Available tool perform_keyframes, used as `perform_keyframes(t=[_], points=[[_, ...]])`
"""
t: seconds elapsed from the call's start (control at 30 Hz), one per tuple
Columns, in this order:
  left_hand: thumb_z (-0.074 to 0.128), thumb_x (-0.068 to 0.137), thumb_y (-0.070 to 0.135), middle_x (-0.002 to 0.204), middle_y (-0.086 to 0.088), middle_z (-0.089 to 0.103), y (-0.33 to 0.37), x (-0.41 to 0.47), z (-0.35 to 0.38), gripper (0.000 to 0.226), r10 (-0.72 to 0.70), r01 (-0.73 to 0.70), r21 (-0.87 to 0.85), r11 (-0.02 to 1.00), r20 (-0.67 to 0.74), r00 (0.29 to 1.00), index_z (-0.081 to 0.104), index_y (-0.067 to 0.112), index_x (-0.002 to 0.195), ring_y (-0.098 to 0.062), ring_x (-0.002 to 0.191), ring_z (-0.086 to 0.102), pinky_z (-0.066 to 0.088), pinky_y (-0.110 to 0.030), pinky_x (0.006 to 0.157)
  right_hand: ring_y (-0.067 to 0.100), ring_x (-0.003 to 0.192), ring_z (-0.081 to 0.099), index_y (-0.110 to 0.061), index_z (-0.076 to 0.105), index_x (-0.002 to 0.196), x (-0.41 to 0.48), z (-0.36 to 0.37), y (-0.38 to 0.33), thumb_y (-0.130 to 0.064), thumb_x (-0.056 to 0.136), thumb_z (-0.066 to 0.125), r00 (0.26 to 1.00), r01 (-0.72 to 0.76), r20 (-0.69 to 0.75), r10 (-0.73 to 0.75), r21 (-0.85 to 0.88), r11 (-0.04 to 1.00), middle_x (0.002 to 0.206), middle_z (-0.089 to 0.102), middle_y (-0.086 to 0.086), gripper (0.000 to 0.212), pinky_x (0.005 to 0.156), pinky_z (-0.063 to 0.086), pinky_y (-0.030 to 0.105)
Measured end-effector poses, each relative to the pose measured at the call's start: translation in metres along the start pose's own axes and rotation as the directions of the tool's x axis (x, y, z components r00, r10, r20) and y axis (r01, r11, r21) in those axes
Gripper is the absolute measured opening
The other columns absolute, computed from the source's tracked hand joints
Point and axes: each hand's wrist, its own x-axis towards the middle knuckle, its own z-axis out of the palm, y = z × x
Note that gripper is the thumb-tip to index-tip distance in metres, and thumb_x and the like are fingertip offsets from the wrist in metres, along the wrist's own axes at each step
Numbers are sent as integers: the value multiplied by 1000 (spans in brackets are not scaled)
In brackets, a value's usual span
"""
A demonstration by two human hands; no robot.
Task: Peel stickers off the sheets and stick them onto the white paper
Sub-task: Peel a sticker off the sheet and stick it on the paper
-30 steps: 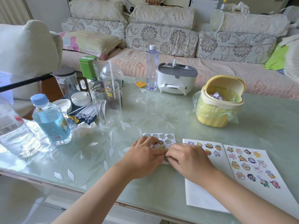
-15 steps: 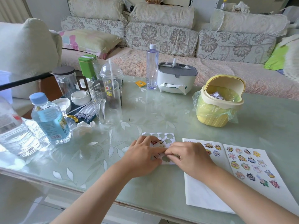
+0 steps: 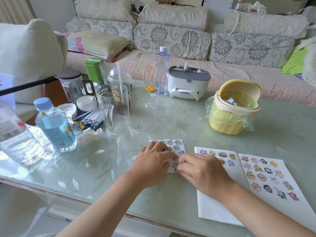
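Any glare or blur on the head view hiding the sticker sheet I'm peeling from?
Head view: daylight glare washes the glass table at far left; the sticker sheet is evenly lit and sharp, hidden only partly by both hands; wide-angle bending at the edges.

A glass-topped table carries a sticker sheet, white paper, yellow bin and bottles.

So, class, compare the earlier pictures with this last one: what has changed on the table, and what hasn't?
Very little. Both hands stay on the small sticker sheet; the right hand has crept slightly nearer the person along the sheet's near edge, its fingertips still pinching there, while the left hand keeps pressing the sheet flat. No sticker has visibly come free yet. The white paper, the bottles and the yellow bin lie unchanged.
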Motion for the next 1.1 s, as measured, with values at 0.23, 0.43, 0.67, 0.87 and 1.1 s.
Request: perform_keyframes(t=[0.23, 0.43, 0.67, 0.87, 1.1], points=[[57, 89, 19, 127, 15, 48, 11, 9, -12, 30, -54, 31, -161, 986, -142, 988, 70, 43, 103, -12, 119, 38, 36, -31, 99, -2, 57, 42, -30, 76, 80, 4, -28, 10, -13, 81, 70, 933, -299, -134, 335, 229, 926, 83, 64, -15, 18, 54, 36, 15], [63, 94, 22, 94, 1, 75, 53, 16, -36, 12, -232, 285, -849, 445, 198, 952, 72, 21, 100, -9, 77, 61, 44, -14, 58, 10, 52, 49, -29, 77, 83, 1, -35, 21, 1, 78, 77, 870, -404, -101, 482, 413, 816, 85, 60, -17, 31, 54, 41, 25], [73, 89, 17, 77, 6, 72, 69, 28, -32, 11, -281, 334, -886, 323, 247, 927, 72, 15, 101, -14, 62, 55, 41, -26, 53, 14, 49, 49, -31, 78, 100, 1, -46, 32, -1, 84, 74, 797, -499, -60, 601, 493, 713, 85, 65, -12, 34, 55, 46, 24], [73, 89, 18, 69, 2, 67, 80, 37, -29, 7, -321, 346, -876, 336, 239, 917, 73, 16, 95, -7, 53, 51, 38, -18, 42, 15, 50, 58, -29, 77, 85, 1, -63, 44, -18, 91, 68, 598, -694, 274, 754, 647, 315, 67, 72, 4, 16, 55, 45, 25], [73, 88, 19, 76, 2, 68, 89, 45, -28, 2, -278, 311, -862, 399, 210, 937, 74, 19, 90, -9, 61, 55, 37, -13, 47, 5, 46, 53, -18, 72, 74, 1, -78, 43, -14, 88, 73, 612, -721, 287, 737, 586, 370, 49, 60, -17, 14, 53, 43, 15]])
